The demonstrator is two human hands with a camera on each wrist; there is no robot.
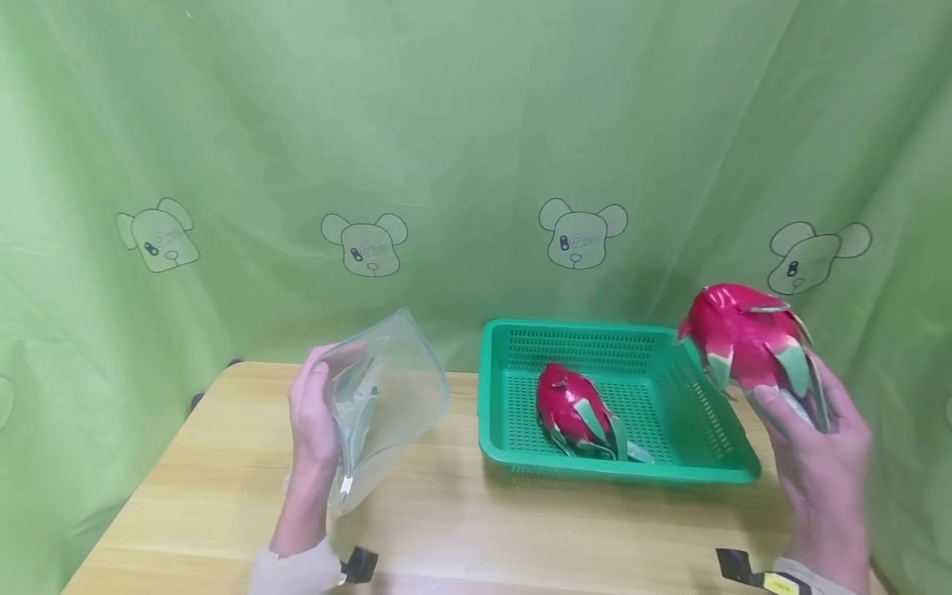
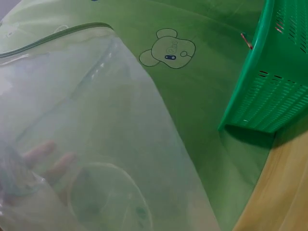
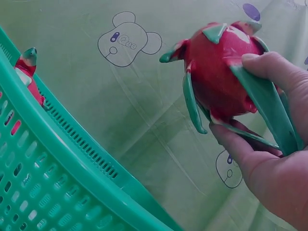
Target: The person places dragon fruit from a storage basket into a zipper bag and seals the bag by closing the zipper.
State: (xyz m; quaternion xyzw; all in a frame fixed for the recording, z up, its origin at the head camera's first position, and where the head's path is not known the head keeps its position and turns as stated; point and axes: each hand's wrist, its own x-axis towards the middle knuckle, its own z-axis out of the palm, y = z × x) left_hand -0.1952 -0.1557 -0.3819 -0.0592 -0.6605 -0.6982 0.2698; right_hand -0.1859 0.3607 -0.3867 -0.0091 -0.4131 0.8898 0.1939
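Note:
My left hand (image 1: 314, 417) holds a clear zip bag (image 1: 407, 392) by its side, above the left part of the table. In the left wrist view the bag (image 2: 120, 120) fills much of the picture, and some fingers (image 2: 60, 166) show blurred through the plastic. Raised beside the basket's right end, my right hand (image 1: 825, 450) grips a red dragon fruit (image 1: 744, 330) with green-tipped scales. The right wrist view shows the thumb (image 3: 262, 65) against a long green scale, with fingers under the fruit (image 3: 219, 72). Another dragon fruit (image 1: 568, 409) lies inside the green basket (image 1: 617, 471).
The slotted plastic basket stands on the right half of a light wooden table (image 1: 186, 496). Behind and around the table hangs a green curtain (image 1: 461, 124) printed with bear heads.

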